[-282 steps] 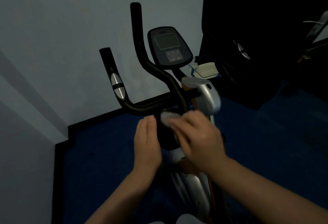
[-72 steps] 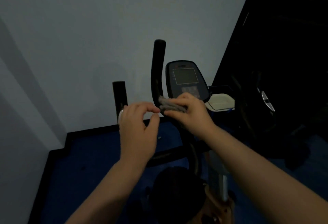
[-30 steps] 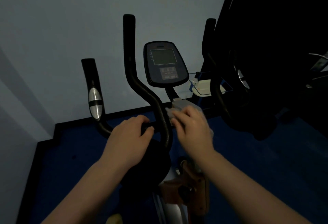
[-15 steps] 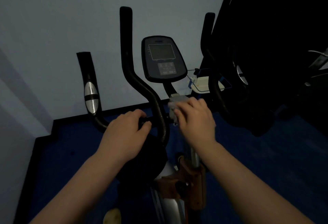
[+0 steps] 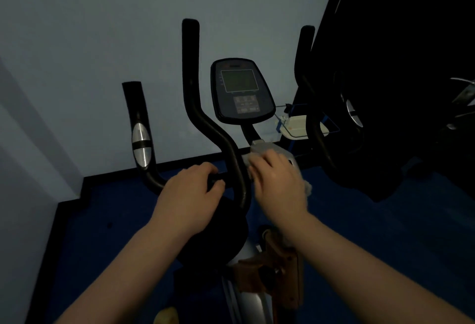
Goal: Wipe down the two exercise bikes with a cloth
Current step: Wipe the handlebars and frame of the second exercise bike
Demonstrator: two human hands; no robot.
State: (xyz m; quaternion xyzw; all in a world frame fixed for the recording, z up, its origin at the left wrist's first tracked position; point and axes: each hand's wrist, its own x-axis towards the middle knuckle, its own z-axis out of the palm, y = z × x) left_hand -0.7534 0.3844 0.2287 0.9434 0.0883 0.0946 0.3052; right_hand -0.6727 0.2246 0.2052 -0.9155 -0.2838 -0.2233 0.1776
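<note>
Over by the pale wall, the exercise bike (image 5: 231,159) stands on the blue floor (image 5: 385,221), its short left grip with the silver sensor (image 5: 140,144) rising at the far left. The person's left hand (image 5: 190,195) curls round the black crossbar (image 5: 154,182) just left of the tall curved handlebar (image 5: 203,118). Right of that bar, below the dark console (image 5: 241,92), the right hand (image 5: 277,182) presses the grey cloth (image 5: 307,187) onto the silver stem housing, fingers bent over it.
</note>
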